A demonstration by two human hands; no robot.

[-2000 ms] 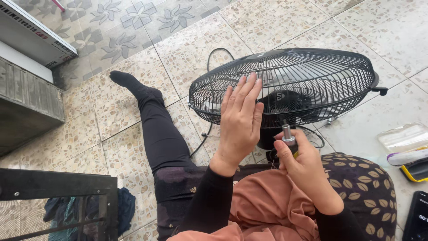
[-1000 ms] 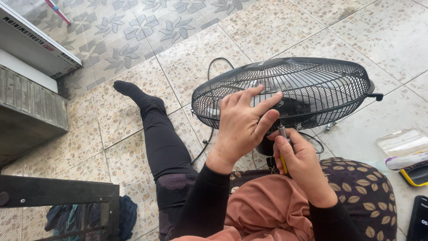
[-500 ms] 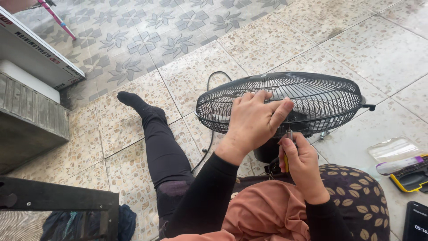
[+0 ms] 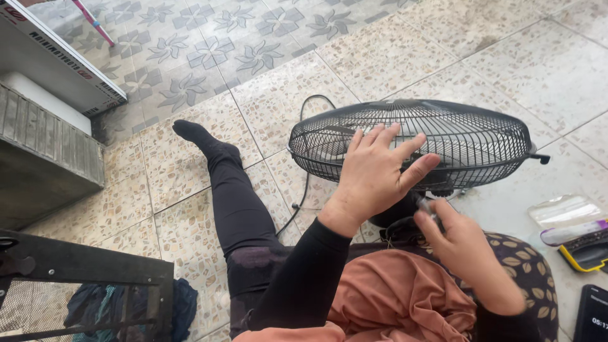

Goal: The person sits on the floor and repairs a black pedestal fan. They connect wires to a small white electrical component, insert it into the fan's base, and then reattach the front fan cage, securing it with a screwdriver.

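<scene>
— On the tiled floor [image 4: 392, 57], where is the fan lying now?
— The black fan cage [image 4: 468, 136] is lying flat just ahead of the knees, sitting further right than a moment ago.
— And the left hand [image 4: 373, 174]?
— It is resting spread, fingers open, on the near grille, as before.
— The right hand [image 4: 459, 244]?
— It is pinching a small tool [image 4: 425, 206] below the cage, now drawn lower.

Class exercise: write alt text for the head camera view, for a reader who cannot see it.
Seen from above, a person seated on a tiled floor rests the left hand on a black wire fan guard, while the right hand works a small tool at the fan's base. One leg in black stretches out to the left.
</scene>
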